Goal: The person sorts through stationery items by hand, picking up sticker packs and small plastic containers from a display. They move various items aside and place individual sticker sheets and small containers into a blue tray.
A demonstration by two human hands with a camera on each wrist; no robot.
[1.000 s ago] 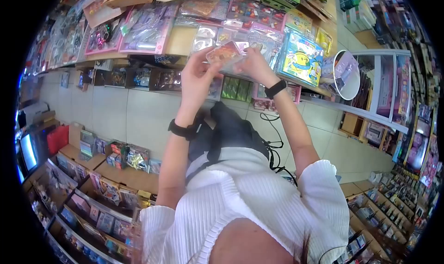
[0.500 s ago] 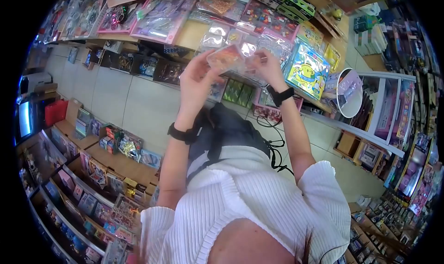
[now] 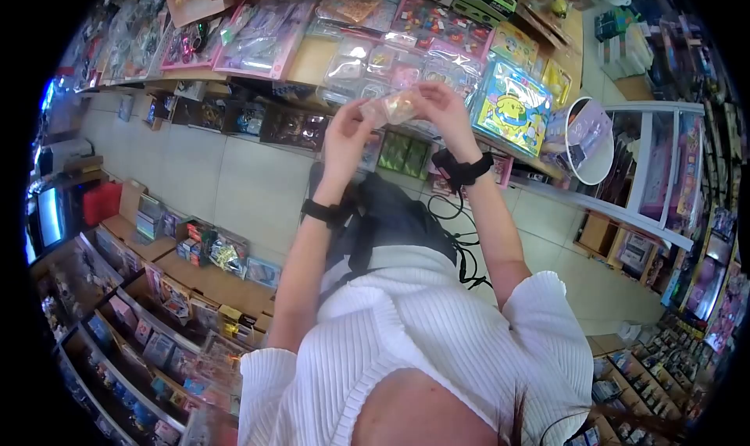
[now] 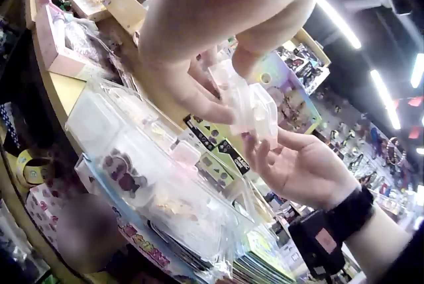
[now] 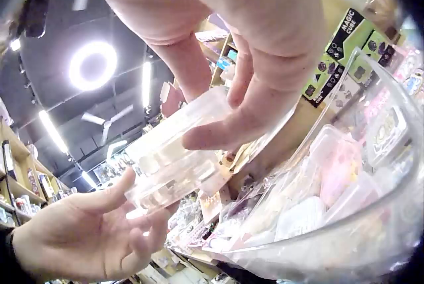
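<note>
Both hands meet at a small clear plastic box [image 3: 401,107], held up over the front edge of the display table. My left hand [image 3: 346,137] pinches its left part between thumb and fingers. On the other side, my right hand [image 3: 447,116] grips the right part, where pale yellow and orange colours show through. In the right wrist view the box [image 5: 179,158] shows as two clear parts lying one against the other, the right thumb across the upper one. Just below the hands sits a clear tub [image 5: 391,208] holding several similar small boxes.
Right of the hands stands a stack of blue and yellow packets [image 3: 512,112], with a white bucket [image 3: 598,165] beyond it. Pink-edged packages [image 3: 258,36] lie at the table's left. Small open cartons [image 3: 293,126] line the lower shelf, and a dark cord [image 3: 461,247] hangs near the legs.
The right hand drew away from the box, then came back and now holds its right part. The box's orange face has turned, and two clear parts now show side by side.
</note>
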